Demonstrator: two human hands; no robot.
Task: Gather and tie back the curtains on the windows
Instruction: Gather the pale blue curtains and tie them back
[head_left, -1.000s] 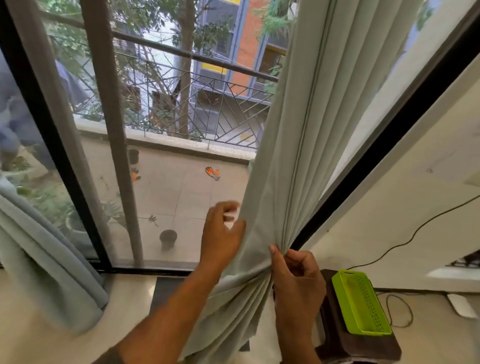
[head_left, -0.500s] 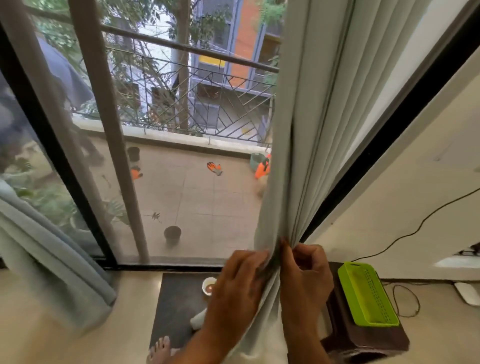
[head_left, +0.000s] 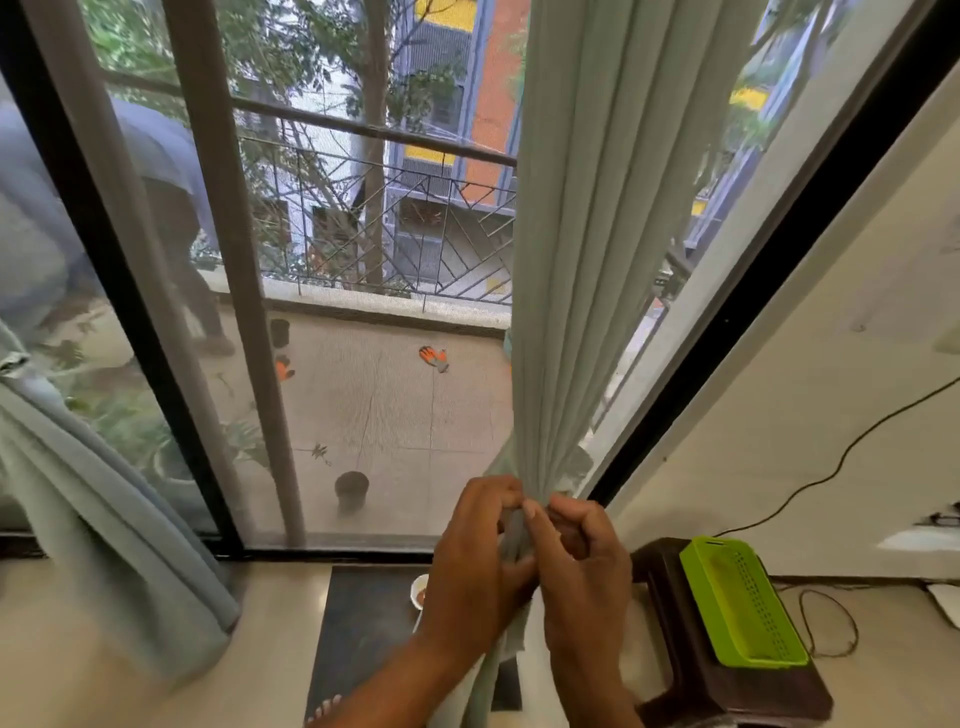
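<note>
**Curtain bunched at the window's right edge**

The pale grey-green pleated fabric curtain (head_left: 576, 249) hangs top to bottom, its folds narrowing downward into a tight bundle beside the black window frame (head_left: 769, 291). The left hand (head_left: 480, 561) and right hand (head_left: 582, 566) both grip that bundle, fingers curled round it, touching each other. A second grey curtain (head_left: 98, 519) sags at far left. Below lie a glossy cream floor, a dark mat (head_left: 363, 634), and a dark brown stool (head_left: 727, 686) carrying a lime-green perforated plastic basket (head_left: 737, 603).
</note>
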